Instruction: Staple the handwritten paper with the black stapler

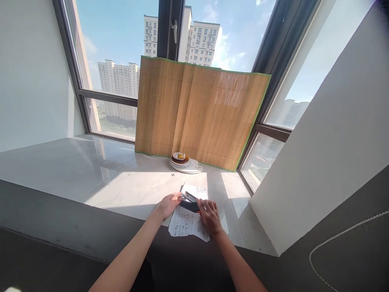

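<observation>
A black stapler (pixel 189 207) is held over the sheets of paper, its top arm raised and a silvery metal part showing inside. My right hand (pixel 210 217) grips its rear end, where a bit of red shows by the fingers. At the front end, the fingers of my left hand (pixel 169 206) are pressed together against the stapler; whether a small piece is also between them I cannot tell. Under the stapler lie sheets of paper (pixel 185 227) with dark writing, their lower part hanging past the sill's front edge.
On the pale window sill (pixel 121 190) stands a stack of plates (pixel 186 165) with a small yellow thing on top. Two tiny dark pieces (pixel 172 174) lie nearby. A bamboo mat (pixel 197 113) leans against the window. At lower right hangs a beaded cord (pixel 340 234).
</observation>
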Demonstrator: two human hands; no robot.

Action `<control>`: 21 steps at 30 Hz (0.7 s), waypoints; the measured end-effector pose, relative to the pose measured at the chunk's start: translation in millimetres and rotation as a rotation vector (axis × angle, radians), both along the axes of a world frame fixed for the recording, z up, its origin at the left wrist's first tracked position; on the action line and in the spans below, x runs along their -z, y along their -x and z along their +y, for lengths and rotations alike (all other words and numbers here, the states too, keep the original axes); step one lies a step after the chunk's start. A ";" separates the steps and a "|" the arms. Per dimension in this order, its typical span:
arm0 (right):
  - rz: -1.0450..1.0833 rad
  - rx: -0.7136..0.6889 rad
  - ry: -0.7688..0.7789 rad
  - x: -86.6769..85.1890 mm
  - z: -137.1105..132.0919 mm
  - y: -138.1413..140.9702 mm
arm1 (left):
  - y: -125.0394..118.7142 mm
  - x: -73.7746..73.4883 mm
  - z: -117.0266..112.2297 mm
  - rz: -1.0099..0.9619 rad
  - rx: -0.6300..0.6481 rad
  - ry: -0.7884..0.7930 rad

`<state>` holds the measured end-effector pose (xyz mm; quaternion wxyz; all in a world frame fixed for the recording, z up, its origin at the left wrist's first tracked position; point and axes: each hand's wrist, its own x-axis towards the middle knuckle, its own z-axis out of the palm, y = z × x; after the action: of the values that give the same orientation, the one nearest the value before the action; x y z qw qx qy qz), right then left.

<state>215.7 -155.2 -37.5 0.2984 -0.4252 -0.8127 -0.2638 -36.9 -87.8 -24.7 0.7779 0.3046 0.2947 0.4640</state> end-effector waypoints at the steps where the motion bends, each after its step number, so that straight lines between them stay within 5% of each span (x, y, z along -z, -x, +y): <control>1: 0.019 0.003 0.008 0.1 -0.3 -0.2 | 0.1 -0.4 -1.4 -0.016 0.007 0.007; 11: 0.133 0.026 0.063 -1.5 3.1 -0.1 | 1.6 -1.1 -8.1 0.015 0.004 -0.070; 16: 0.354 0.046 0.104 1.4 9.5 -1.9 | -4.1 6.9 -11.7 0.187 -0.196 -0.150; 21: 0.721 0.046 0.377 0.5 21.5 -8.8 | -2.6 11.8 -10.6 0.299 -0.363 -0.269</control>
<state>224.5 -133.7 -37.9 0.4752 -0.5558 -0.6803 0.0493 -34.3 -98.4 -36.5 0.5826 0.4123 0.3918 0.5806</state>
